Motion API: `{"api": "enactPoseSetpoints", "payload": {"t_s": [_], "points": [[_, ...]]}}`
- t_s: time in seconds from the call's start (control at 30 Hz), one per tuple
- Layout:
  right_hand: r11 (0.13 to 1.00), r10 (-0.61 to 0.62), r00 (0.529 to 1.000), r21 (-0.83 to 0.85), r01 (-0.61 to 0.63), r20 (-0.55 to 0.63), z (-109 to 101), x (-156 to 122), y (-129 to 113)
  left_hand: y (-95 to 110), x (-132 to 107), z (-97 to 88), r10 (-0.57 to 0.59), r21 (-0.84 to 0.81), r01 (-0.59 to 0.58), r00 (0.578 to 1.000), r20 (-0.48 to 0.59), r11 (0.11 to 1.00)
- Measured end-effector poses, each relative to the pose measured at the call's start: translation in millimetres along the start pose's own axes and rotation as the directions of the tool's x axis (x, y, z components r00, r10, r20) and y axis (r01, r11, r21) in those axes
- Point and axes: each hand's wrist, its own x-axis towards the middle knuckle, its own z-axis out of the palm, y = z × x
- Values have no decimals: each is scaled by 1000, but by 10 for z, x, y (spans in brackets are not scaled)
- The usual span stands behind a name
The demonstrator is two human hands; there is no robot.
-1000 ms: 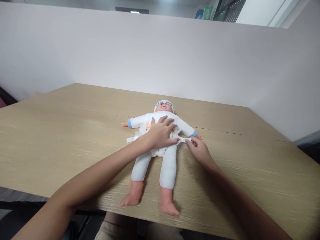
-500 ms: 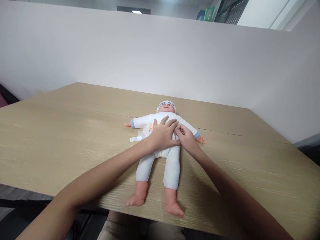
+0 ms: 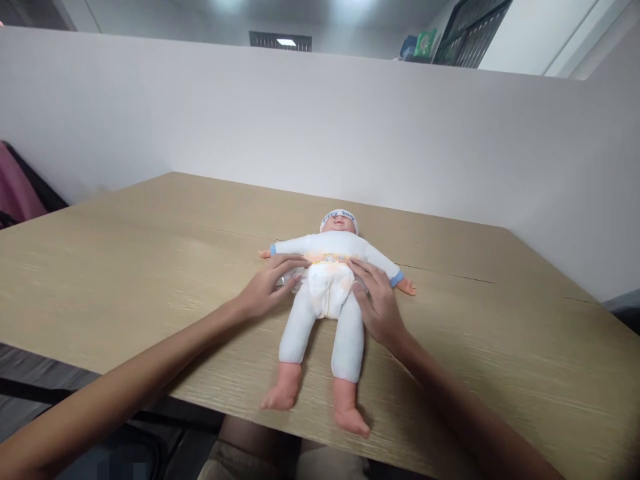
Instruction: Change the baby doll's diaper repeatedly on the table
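Note:
A baby doll point(image 3: 340, 243) in a white outfit and lettered cap lies on its back, feet toward me. Around its hips is a white diaper point(image 3: 330, 287) with an orange patterned waistband, its front laid over the belly. My left hand point(image 3: 267, 287) is at the diaper's left side, fingers stretched to the waistband and thumb apart; part of the white side wing shows between them. On the other side my right hand point(image 3: 377, 300) rests against the diaper's edge, fingers extended along the waistband. Its fingers cover the side fastening there.
The doll lies on a wooden table point(image 3: 200, 267), its feet near the front edge. A pale partition point(image 3: 300, 120) stands behind. Pink and black cloth point(image 3: 23, 183) shows at the far left, and a green package point(image 3: 425, 43) beyond the partition.
My left hand has moved left off the belly to the diaper's side, uncovering the patterned front. My right hand has loosened from a pinch and its fingers now lie extended.

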Motion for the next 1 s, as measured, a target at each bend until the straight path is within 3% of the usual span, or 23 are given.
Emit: {"api": "enactPoseSetpoints", "payload": {"t_s": [0.13,0.27,0.4,0.63,0.7,0.87,1.0], "points": [[998,5,993,-64,-13,-122,44,285,-119,-228,-112,-71,-276,199,282,959,-57,938],[995,-2,996,-101,11,84,114,626,-251,-335,-97,-38,-446,244,418,892,71,875],[987,61,963,-160,-19,261,183,808,-337,-370,-18,-86,-451,167,427,878,160,889],[985,126,947,-151,-84,295,186,819,-333,-345,356,-290,-460,-137,490,865,202,861],[985,148,949,-126,-116,278,187,820,-315,-233,512,-216,-456,-232,491,869,191,840],[988,155,939,-56,-145,308,183,848,-284,89,802,166,-351,-483,417,909,224,770],[976,199,929,19,-216,312,162,864,-234,67,780,334,-311,-543,358,933,181,760]]}}
